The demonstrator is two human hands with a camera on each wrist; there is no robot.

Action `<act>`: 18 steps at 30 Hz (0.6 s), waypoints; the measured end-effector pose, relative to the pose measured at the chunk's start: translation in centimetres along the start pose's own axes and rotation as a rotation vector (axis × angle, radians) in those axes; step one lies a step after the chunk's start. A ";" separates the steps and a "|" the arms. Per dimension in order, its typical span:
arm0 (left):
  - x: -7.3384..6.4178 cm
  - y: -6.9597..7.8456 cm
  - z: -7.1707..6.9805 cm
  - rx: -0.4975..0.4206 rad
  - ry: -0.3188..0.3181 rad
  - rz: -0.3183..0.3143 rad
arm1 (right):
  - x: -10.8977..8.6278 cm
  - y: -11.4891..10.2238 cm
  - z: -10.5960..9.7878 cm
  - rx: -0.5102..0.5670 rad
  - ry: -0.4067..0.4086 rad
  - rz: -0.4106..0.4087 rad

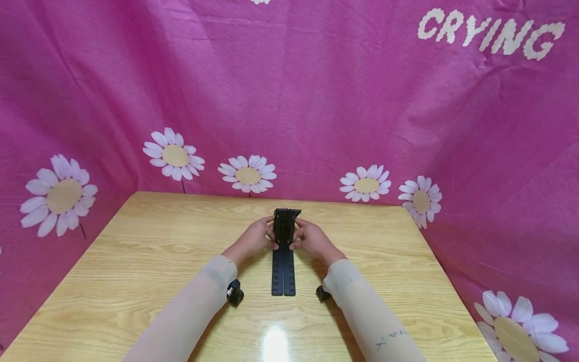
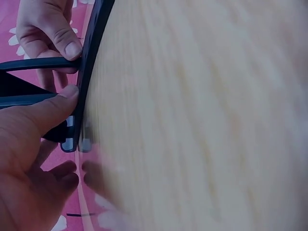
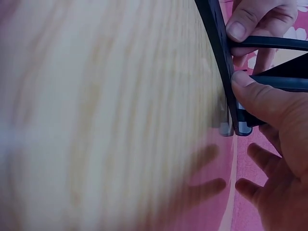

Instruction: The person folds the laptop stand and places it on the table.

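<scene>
A black folding stand [image 1: 283,274] sits near the middle of the wooden table, its two-strip notched base lying flat towards me. An upright part [image 1: 284,226] rises at the far end of that base. From the left, my left hand [image 1: 257,236] holds the upright part by its side, thumb low near the base. On the opposite side, my right hand [image 1: 314,240] grips it in the same manner. Both wrist views show each thumb, the left hand's [image 2: 62,98] and the right hand's [image 3: 248,84], against the stand where base and upright meet. Some fingers are hidden behind it.
The wooden table [image 1: 172,261] stretches out on both sides of the stand. Behind it and along both sides hangs a pink cloth [image 1: 307,100] printed with daisies. Black wrist devices [image 1: 234,293] are at both sleeve cuffs.
</scene>
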State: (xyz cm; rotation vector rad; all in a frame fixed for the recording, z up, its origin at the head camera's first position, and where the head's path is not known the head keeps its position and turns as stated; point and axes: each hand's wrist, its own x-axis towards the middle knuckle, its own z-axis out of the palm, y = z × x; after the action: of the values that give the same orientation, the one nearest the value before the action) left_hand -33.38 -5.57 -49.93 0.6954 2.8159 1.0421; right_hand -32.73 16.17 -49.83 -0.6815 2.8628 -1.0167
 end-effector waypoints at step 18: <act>-0.2 0.3 -0.1 -0.005 -0.006 0.014 | 0.1 -0.4 -0.1 -0.125 0.036 -0.031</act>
State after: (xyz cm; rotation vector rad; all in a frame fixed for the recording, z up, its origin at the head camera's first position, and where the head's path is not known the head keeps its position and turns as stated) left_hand -33.06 -5.52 -49.69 0.7181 2.8063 1.0479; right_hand -32.64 15.91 -49.50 -0.7248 2.9766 -0.8678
